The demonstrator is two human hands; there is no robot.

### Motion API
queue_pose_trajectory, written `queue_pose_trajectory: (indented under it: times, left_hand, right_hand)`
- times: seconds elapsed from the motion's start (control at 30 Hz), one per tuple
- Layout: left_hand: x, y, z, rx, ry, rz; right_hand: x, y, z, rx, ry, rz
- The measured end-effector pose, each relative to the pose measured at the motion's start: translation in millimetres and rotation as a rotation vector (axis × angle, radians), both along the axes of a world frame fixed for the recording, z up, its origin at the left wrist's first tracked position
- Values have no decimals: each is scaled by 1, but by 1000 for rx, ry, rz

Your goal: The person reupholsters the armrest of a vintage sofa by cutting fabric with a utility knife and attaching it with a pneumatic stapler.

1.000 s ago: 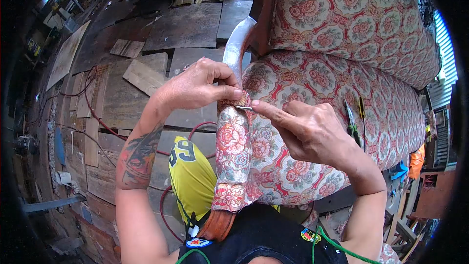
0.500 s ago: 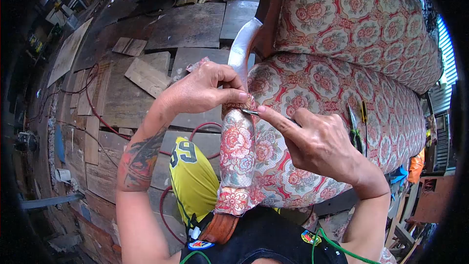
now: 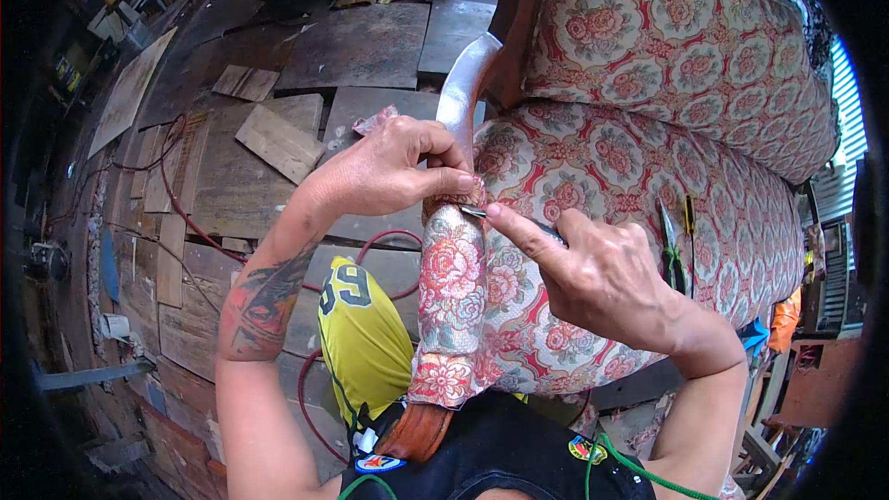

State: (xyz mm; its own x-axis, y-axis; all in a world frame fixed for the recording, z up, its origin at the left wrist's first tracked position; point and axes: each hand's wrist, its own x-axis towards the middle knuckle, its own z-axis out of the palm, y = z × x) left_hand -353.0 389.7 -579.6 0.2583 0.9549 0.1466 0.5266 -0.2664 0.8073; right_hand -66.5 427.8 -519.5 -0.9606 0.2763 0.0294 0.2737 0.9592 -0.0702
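My left hand is closed, thumb and fingers pinching the folded edge of the floral fabric on the sofa's armrest. In my right hand is a slim metal-tipped tool, its shaft lying under the outstretched index finger. The tip rests at the fabric edge, just below my left thumb. Most of the tool's handle is hidden by my palm. Beyond the fabric the bare wooden armrest curves up toward the sofa's back. The padded seat, in the same floral cloth, lies to the right.
Scissors and a yellow-handled tool lie on the seat beyond my right hand. Loose boards and a red hose are on the wooden floor at left. A yellow cloth marked with numbers covers my leg.
Both hands keep nearly the same places at the fabric edge. The right hand has turned slightly, showing more of the tool's dark handle, and the view has shifted a little.
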Motion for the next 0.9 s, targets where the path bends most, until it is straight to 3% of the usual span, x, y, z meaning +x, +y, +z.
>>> queue_pose_trajectory:
  times: [0.27,0.4,0.43,0.5,0.6,0.73,0.9]
  left_hand:
    - [4,1,0,45,38,7]
    - [2,1,-1,132,74,-6]
    - [1,6,4,150,79,-9]
    - [12,-4,16,-138,18,78]
    - [15,-8,16,50,261,129]
    - [19,0,27,11,399,47]
    - [15,7,32,-94,360,46]
  right_hand:
    - [7,6,6,-52,-7,64]
    - [35,18,-1,79,-96,-149]
    - [42,20,0,43,-12,-139]
    - [53,11,-8,-99,160,-204]
    - [55,13,-29,-264,422,-225]
    - [43,12,-59,-431,732,-216]
    - [41,11,-78,-524,704,-200]
